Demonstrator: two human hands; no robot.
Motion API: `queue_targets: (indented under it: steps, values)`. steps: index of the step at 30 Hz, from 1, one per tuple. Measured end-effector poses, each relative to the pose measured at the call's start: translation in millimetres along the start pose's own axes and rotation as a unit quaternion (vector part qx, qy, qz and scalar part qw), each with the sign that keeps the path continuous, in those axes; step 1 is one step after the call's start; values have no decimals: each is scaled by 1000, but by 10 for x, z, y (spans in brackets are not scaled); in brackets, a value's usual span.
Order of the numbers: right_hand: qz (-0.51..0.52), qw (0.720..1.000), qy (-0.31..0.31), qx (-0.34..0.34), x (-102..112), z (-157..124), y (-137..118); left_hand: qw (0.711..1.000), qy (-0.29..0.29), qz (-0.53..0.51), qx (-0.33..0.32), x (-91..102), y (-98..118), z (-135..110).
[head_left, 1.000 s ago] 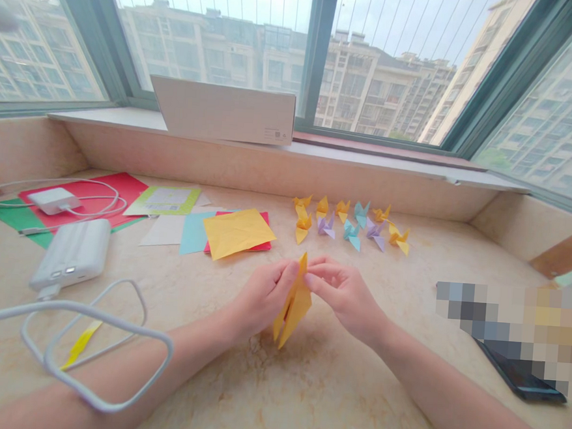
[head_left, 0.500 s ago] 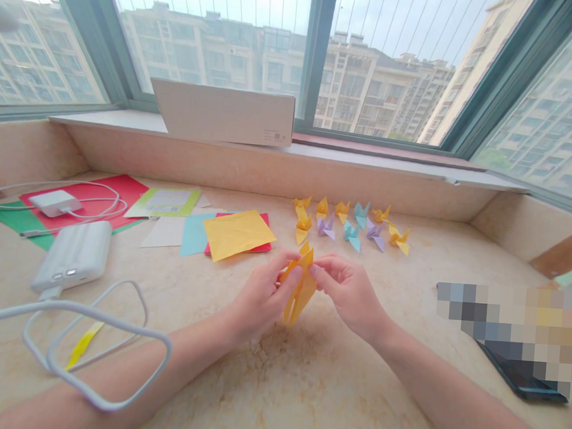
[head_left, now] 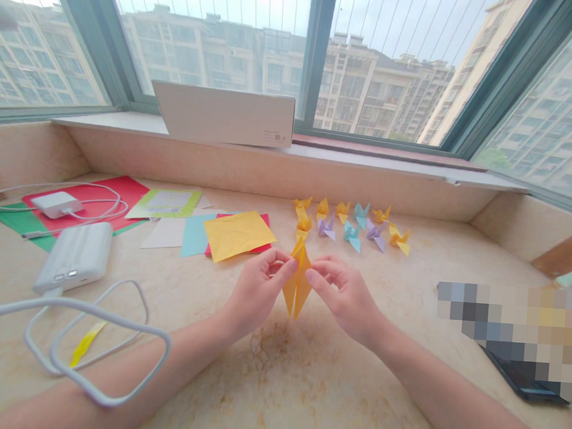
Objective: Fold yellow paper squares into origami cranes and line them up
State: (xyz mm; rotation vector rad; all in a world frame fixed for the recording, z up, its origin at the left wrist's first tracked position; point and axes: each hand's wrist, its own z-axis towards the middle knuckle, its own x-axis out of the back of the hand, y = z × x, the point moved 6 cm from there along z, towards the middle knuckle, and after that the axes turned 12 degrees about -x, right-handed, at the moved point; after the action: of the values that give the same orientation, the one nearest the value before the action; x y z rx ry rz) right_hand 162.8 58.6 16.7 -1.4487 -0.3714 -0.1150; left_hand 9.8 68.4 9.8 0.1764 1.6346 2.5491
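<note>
A piece of folded yellow origami paper, long and diamond-shaped with a split down its lower half, is held upright over the counter. My left hand pinches its left edge between thumb and fingers. On the opposite edge, my right hand grips it with thumb and fingertips. Just beyond the hands stand several small folded paper cranes in yellow, blue and purple, in two rough rows. Left of them lies a yellow paper sheet on top of red and light blue sheets.
At the left, a white power bank, a charger and a looping white cable lie by red and green paper. A dark phone, partly blurred out, rests at the right. A white box stands on the windowsill.
The folded yellow paper has turned to face me more squarely, its two lower points now side by side. Both hands have shifted slightly to its outer edges.
</note>
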Motion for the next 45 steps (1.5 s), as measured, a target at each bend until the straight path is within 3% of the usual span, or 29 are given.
queue_targets:
  steps: [11, 31, 35, 38, 40, 45]
  values:
    - [-9, 999, 34, -1, 52, 31, 29, 999, -29, -24, -12, -49, 7, -20]
    - [-16, 999, 35, -24, 64, 4, -1, 997, -62, -9, -36, -102, 111, -26]
    - [-17, 999, 32, 1, 61, -9, -43, 998, -52, 7, -44, -81, 149, -3]
    - [-17, 997, 65, 38, 116, -30, -110, 998, -38, 20, -39, -47, 148, 20]
    - [-10, 995, 81, 50, 148, -43, -142, 998, -56, 21, -34, -58, 137, 23]
    - [30, 998, 36, 43, 105, -44, -149, 993, -107, 31, -51, -104, 153, 3]
